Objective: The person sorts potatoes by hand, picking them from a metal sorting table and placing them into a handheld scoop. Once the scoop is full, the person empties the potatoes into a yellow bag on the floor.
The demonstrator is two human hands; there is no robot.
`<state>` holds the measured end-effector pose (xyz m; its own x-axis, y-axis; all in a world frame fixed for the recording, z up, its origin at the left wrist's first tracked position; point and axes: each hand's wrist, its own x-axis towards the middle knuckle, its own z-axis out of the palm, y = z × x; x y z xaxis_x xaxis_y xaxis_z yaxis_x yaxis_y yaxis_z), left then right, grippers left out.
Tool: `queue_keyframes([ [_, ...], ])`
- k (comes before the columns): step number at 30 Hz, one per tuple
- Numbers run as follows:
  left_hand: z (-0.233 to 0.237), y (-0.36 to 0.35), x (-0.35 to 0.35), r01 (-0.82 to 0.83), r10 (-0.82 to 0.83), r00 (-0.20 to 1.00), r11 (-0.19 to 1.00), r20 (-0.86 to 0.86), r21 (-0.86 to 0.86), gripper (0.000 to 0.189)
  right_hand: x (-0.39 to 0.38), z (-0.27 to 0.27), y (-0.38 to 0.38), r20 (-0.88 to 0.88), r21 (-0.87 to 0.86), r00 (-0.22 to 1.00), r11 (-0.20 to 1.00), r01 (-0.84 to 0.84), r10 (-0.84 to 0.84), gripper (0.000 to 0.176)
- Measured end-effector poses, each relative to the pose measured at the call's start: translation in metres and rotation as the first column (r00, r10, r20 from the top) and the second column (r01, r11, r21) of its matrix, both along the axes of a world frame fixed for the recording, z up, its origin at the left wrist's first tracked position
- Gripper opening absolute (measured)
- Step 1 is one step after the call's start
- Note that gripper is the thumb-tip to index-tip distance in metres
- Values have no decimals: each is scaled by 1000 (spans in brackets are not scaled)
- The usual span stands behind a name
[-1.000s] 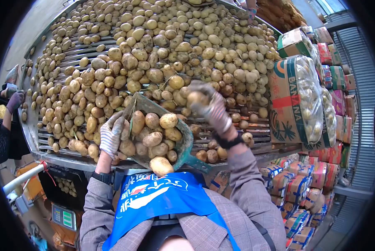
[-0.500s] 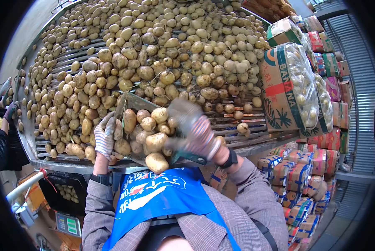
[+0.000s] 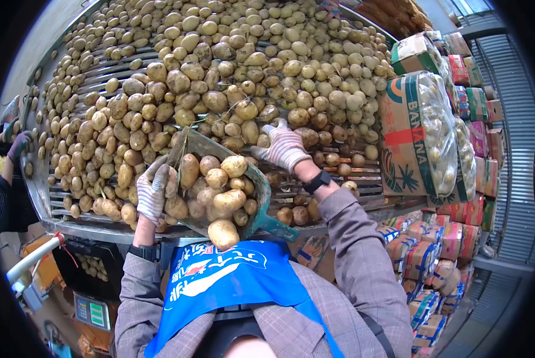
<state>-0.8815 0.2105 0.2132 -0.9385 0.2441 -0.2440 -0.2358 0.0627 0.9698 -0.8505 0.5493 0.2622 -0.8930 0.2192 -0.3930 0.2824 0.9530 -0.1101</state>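
A green scoop (image 3: 262,188) heaped with potatoes (image 3: 228,201) rests at the table's near edge, its handle pointing right. At its left lip is my left hand (image 3: 152,191), in a grey glove with a striped cuff. The fingers are closed at the lip, beside a potato; their undersides are hidden. My right hand (image 3: 285,147), gloved the same way, reaches over the potatoes right of the scoop. Its thumb and fingers are apart, touching potatoes, with none visibly lifted.
Potatoes cover much of the slatted metal table (image 3: 363,179). A banana carton (image 3: 401,140) with bagged produce stands at its right end, and stacked cartons (image 3: 419,250) lie beyond. Lower left are a scale display (image 3: 92,311) and a black crate (image 3: 76,268). Another person's gloved hand (image 3: 20,145) is far left.
My right hand, blurred over the scoop's right side before, has moved up and right onto the loose potatoes. The scoop's right side and handle now show. My left hand stays put.
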Motion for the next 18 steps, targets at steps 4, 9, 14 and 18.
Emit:
queue_keyframes([
  [4,13,4,3,3,-7,999,998,-52,-68,36,8,-20,3,-246,-101,969,995,4,-29,74],
  [9,15,4,3,-31,20,996,993,-92,-113,36,12,27,-17,-556,-591,793,790,-164,-251,57],
  [14,18,8,-1,26,-31,998,995,-46,-91,35,45,65,-131,-613,-223,706,779,-586,355,64],
  [18,9,7,-3,7,-8,1000,997,-12,-76,35,54,69,-163,-381,-30,773,829,-558,506,75],
])
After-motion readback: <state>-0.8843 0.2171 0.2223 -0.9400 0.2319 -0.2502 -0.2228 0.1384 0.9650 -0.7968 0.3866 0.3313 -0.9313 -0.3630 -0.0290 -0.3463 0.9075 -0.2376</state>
